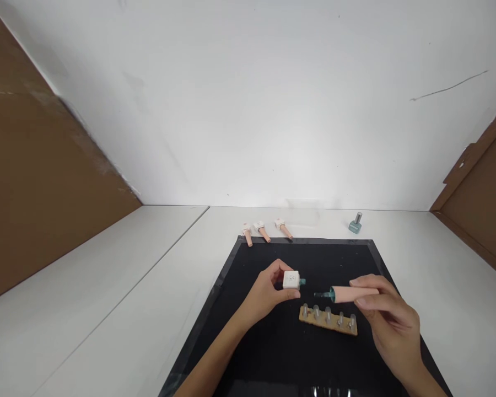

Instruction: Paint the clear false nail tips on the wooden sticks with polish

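Observation:
My left hand (268, 289) is closed around a white nail polish bottle (291, 279), tipped on its side with its green-stained neck pointing right. Between the fingers of my right hand (391, 314) is a pink nail polish cap (349, 294), its brush (324, 295) coated in dark green and aimed left at the bottle's neck. Brush and bottle are apart, with a small gap between them. Just below lies a tan strip (328, 321) carrying several clear nail tips in a row.
A black mat (314, 364) lies on the white table (149, 309). Along its far edge rest three white bottles with pink caps (262, 230). A green polish bottle (355, 225) with a silver cap stands at the back right. Cardboard panels (45, 154) flank the table.

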Tool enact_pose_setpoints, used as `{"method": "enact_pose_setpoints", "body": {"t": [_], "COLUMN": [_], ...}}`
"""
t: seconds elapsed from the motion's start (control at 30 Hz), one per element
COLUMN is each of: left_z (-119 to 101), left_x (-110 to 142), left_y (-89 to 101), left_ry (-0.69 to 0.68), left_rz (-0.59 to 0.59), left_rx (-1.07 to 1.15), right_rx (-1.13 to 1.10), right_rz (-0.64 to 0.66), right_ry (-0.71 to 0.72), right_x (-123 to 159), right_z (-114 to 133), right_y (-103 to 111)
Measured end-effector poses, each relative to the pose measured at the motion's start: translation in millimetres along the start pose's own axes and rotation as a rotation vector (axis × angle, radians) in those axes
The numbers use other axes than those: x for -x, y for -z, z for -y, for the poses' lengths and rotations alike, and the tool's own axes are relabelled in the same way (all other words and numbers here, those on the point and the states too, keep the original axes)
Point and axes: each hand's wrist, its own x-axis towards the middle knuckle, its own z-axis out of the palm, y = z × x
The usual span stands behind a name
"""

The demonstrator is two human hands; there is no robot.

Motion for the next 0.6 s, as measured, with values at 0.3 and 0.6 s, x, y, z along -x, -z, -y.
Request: {"method": "enact_pose_setpoints", "body": {"t": [0.3, 0.6], "left_z": [8.0, -12.6], "left_x": [1.6, 17.1], "left_y": [-1.9, 4.9], "left_ry": [0.059, -0.141], "left_rz": [0.043, 0.256], "left_rx": [-0.476, -0.747], "right_rx": [0.086, 0.120], "right_rz": [-0.057, -0.085], "right_ry": [-0.112, -0.136], "right_x": [-6.0, -7.9], "right_z": [-3.7, -1.5], "right_y": [6.8, 13.3]}}
